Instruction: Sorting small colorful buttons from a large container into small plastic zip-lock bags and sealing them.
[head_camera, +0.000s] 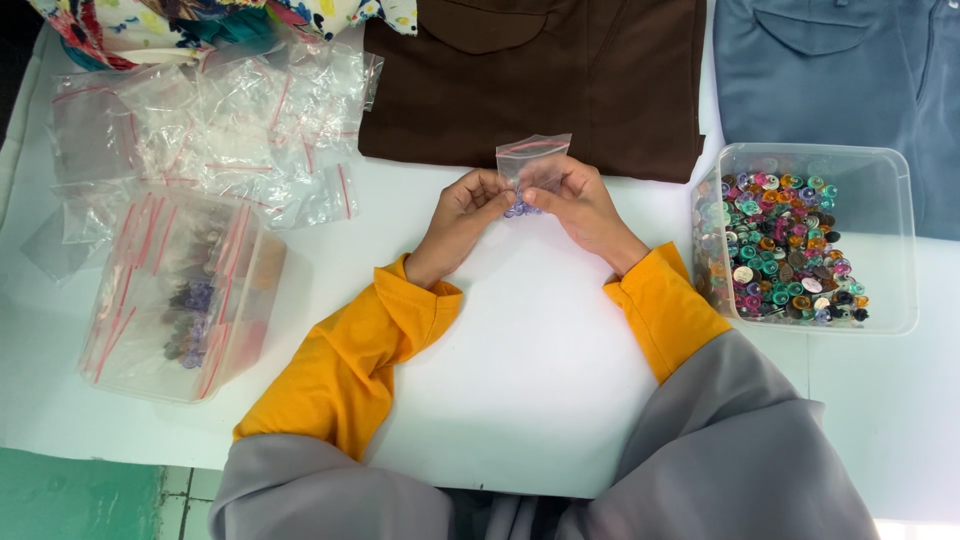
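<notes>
Head view, looking down on a white table (520, 350). Landmark: the small clear zip bag (530, 165), held upright above the table's middle, just in front of the near hem of a folded brown garment (540, 80).

Grip. The left hand (462, 215) and right hand (578, 200) meet at the bag's lower half, fingertips closed on it from either side; both thumbs press near a cluster of pale purple buttons (520, 208) gathered at the bag's bottom.

Orientation. The bag's long axis runs away from the person, its red-lined zip mouth pointing at the brown garment, its filled end toward the person (whether the mouth is sealed cannot be told).

Edges and open room. Toward the person from the bag, bare table lies between the two orange sleeves down to the near edge. Right of the bag, well apart, stands a clear square tub (905, 240) of mixed coloured buttons (780, 250), its left wall close to the right wrist. Left of the bag, a clear container of filled bags (180, 300) sits near the table's left edge, with loose empty zip bags (220, 120) heaped beyond it. A blue-grey garment (850, 70) lies beyond the tub.
</notes>
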